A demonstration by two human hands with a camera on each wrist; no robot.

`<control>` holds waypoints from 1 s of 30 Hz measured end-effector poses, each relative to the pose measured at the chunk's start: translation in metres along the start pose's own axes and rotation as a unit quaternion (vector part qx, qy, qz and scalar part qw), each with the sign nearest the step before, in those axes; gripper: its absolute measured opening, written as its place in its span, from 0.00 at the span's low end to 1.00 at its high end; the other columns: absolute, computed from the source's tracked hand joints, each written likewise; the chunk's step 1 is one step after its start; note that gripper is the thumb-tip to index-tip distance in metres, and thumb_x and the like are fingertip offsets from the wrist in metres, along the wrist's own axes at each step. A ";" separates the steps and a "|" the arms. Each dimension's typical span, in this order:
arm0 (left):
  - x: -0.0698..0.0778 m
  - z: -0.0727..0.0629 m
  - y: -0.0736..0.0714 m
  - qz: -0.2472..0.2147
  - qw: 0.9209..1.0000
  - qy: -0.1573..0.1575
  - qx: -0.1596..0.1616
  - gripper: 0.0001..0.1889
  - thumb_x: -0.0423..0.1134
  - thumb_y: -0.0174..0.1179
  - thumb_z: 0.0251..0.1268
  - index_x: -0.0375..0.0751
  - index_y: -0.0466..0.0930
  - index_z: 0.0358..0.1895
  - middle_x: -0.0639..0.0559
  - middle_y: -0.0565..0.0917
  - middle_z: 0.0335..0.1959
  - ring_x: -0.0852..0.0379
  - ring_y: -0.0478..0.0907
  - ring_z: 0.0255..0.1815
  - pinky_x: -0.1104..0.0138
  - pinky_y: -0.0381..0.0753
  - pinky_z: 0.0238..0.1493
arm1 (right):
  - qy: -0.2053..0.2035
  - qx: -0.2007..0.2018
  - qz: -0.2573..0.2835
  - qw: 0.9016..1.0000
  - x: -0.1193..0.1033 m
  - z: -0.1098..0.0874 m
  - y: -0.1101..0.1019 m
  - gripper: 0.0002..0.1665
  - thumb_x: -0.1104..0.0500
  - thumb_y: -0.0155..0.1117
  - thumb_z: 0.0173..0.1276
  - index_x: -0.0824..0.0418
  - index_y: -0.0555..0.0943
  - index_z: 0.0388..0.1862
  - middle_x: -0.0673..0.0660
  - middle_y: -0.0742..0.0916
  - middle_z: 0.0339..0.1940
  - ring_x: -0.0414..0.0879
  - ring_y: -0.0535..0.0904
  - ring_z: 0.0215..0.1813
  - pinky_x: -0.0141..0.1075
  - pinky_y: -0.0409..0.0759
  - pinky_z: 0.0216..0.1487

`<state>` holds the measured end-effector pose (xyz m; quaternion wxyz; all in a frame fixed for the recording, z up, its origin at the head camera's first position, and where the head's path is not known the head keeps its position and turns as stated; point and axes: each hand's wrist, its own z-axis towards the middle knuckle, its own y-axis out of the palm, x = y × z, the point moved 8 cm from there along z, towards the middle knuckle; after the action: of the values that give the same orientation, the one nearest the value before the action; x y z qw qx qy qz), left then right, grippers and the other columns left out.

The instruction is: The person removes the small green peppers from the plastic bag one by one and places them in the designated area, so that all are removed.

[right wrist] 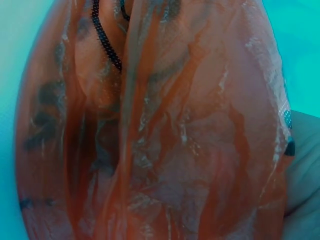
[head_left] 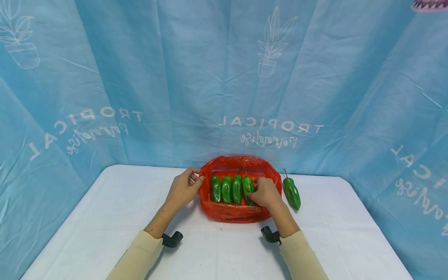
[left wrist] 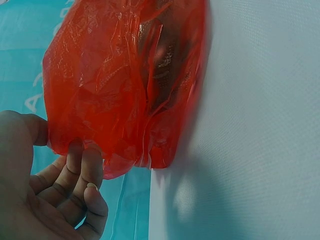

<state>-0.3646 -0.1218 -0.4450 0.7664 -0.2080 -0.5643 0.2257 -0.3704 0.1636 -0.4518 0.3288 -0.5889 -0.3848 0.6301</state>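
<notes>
A red plastic bag [head_left: 224, 214] stands with its mouth wide, and several green peppers [head_left: 226, 189] lie side by side in it. My left hand [head_left: 185, 186] pinches the bag's left rim between thumb and fingers; the left wrist view shows the thin red film [left wrist: 95, 90] in that grip. Inside the bag, my right hand [head_left: 266, 192] grips the rightmost pepper [head_left: 248, 188] of the row, partly covering it. The right wrist view is mostly filled by the bag's wall [right wrist: 200, 150], so the fingers are hidden there.
One more green pepper [head_left: 292, 193] lies on the white table [head_left: 224, 252], just right of the bag. A brownish shape [left wrist: 165, 65] shows through the bag's film. Blue printed cloth [head_left: 210, 77] hangs behind and at both sides of the table.
</notes>
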 end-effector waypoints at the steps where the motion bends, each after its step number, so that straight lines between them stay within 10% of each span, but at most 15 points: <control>1: 0.000 0.000 0.000 -0.001 1.000 0.000 0.000 0.16 0.44 0.62 0.76 0.40 0.83 0.58 0.51 0.85 0.37 0.56 0.80 0.33 0.62 0.80 0.33 | -0.001 0.000 0.002 1.000 0.000 0.000 -0.001 0.36 0.56 0.83 0.61 0.73 0.82 0.64 0.65 0.90 0.51 0.54 0.85 0.47 0.52 0.87 0.53; 11: 0.000 0.001 0.000 -0.001 1.000 -0.001 -0.001 0.17 0.44 0.62 0.76 0.39 0.83 0.59 0.50 0.86 0.37 0.56 0.81 0.33 0.62 0.80 0.32 | -0.007 -0.002 0.020 1.000 -0.001 0.000 -0.008 0.35 0.57 0.82 0.62 0.72 0.82 0.64 0.56 0.86 0.31 0.48 0.81 0.34 0.44 0.85 0.39; 30: -0.002 0.001 0.000 -0.001 1.000 -0.009 -0.002 0.16 0.44 0.62 0.76 0.39 0.82 0.59 0.50 0.85 0.37 0.55 0.80 0.33 0.62 0.80 0.33 | -0.018 0.039 0.060 0.997 -0.007 -0.009 -0.032 0.38 0.60 0.81 0.62 0.68 0.78 0.69 0.58 0.89 0.39 0.49 0.85 0.39 0.47 0.88 0.42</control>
<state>-0.3660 -0.1224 -0.4462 0.7613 -0.2072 -0.5714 0.2258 -0.3617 0.1737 -0.4205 0.3062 -0.5859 -0.3298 0.6739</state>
